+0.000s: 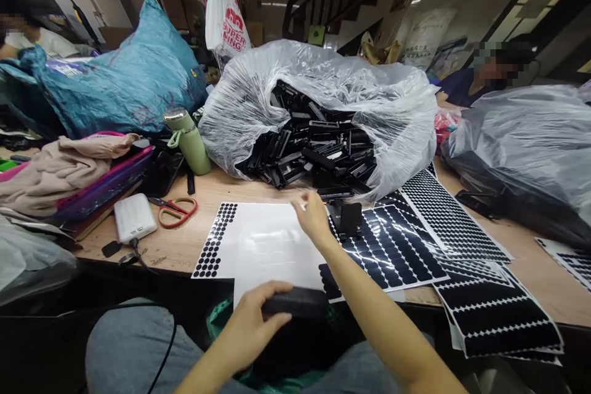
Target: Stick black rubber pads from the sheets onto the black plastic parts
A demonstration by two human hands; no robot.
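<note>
My left hand (pixel 258 320) is closed around a dark, elongated black plastic piece (pixel 298 303), held low at the table's front edge above my lap. My right hand (pixel 314 218) hovers over a mostly bare white backing sheet (pixel 268 237), fingers bent and slightly apart, with nothing visible in them. Just right of that hand, a black folding stand-like part (pixel 346 219) rests on a sheet of black stickers (pixel 392 246). Small round black stickers (pixel 215 246) line the left side of another white sheet. Beyond my right hand, many black plastic parts (pixel 318 141) spill from a large clear plastic bag (pixel 401 104).
At left are red-handled scissors (pixel 178 212), a white power bank (pixel 135 218) with a cable, a green bottle (pixel 191 144) and a purple basket (pixel 106 181) under cloth. More sticker sheets (pixel 501 308) overhang the front edge at right. Two people sit beyond the bags.
</note>
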